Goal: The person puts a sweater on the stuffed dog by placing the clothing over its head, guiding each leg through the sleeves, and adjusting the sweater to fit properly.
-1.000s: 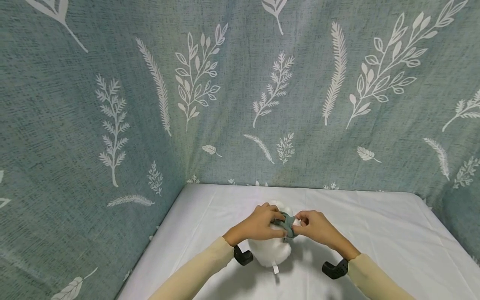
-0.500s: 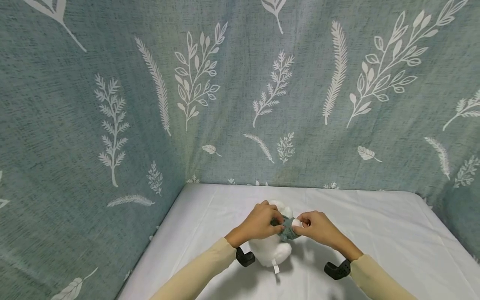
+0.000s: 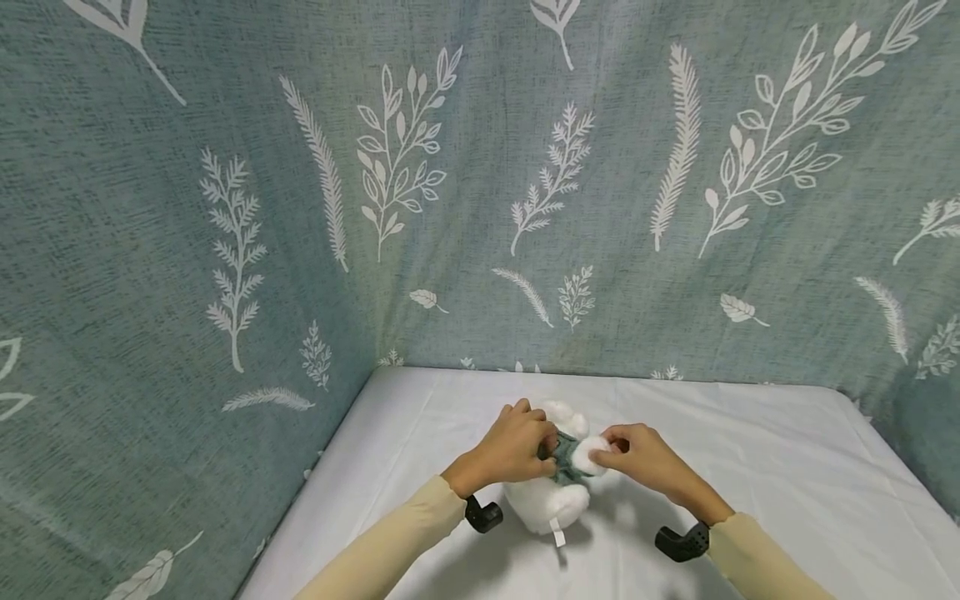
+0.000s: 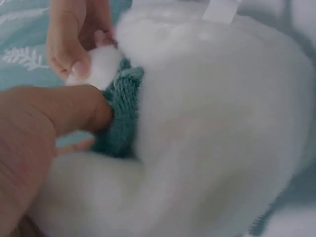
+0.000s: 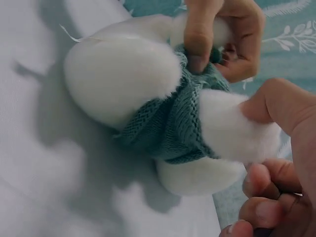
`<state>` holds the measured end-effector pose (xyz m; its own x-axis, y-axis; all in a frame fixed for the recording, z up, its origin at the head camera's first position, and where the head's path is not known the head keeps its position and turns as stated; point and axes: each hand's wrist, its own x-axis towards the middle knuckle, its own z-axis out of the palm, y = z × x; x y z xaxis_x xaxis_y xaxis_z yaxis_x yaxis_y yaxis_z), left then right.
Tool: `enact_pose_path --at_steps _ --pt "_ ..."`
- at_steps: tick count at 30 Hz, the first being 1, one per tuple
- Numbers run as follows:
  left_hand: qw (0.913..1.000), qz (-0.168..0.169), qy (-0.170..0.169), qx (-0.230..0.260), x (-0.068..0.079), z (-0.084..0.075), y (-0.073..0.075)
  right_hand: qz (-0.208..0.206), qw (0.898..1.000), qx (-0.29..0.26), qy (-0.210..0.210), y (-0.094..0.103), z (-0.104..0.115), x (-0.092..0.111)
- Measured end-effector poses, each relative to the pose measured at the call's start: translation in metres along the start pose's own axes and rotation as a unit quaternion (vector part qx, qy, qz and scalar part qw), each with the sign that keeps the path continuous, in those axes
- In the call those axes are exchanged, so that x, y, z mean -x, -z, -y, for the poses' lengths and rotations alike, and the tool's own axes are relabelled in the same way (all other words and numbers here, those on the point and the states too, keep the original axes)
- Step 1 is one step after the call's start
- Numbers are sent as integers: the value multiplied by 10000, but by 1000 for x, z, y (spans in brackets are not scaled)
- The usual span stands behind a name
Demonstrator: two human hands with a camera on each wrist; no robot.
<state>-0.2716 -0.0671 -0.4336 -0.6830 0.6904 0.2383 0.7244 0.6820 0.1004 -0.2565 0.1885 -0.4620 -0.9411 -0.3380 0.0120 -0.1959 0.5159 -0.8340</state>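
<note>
A white stuffed toy (image 3: pixel 536 507) lies on the bed-like white surface, a teal knitted garment (image 3: pixel 564 458) around its middle. My left hand (image 3: pixel 517 446) pinches the edge of the knit between thumb and fingers. In the left wrist view, the left thumb (image 4: pixel 84 108) presses against the teal fabric. My right hand (image 3: pixel 645 457) grips a rounded white limb (image 5: pixel 237 126) that sticks out of the knit. Ribbed edges of the garment circle that limb in the right wrist view. The toy's far side is partly hidden behind the left hand.
A small white tag (image 3: pixel 558 533) hangs from the toy's near end. White sheeting (image 3: pixel 757 467) spreads around it. Teal leaf-print fabric (image 3: pixel 480 192) rises behind and on the sides. Each wrist wears a black camera mount (image 3: pixel 682 543).
The left fingers have drawn the knit leftward. More of the white limb now shows beyond it, and the right hand has shifted slightly right with that limb.
</note>
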Motion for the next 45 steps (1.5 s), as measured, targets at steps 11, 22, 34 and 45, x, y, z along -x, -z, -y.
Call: enact_pose_path --at_steps 11,22,34,45 --pt "9976 -508 -465 -67 -9 -6 -5 -2 9995 57 306 -9 2 1" --pt "9979 -223 -113 -592 -4 -9 -4 42 9998 144 140 -8 -6 8" --pt "9989 -366 -146 -240 -1 -11 -8 342 9993 12 -137 -4 -9 16" --pt "9872 -557 104 1491 -3 -4 -6 716 9968 -206 -297 9 -13 26"
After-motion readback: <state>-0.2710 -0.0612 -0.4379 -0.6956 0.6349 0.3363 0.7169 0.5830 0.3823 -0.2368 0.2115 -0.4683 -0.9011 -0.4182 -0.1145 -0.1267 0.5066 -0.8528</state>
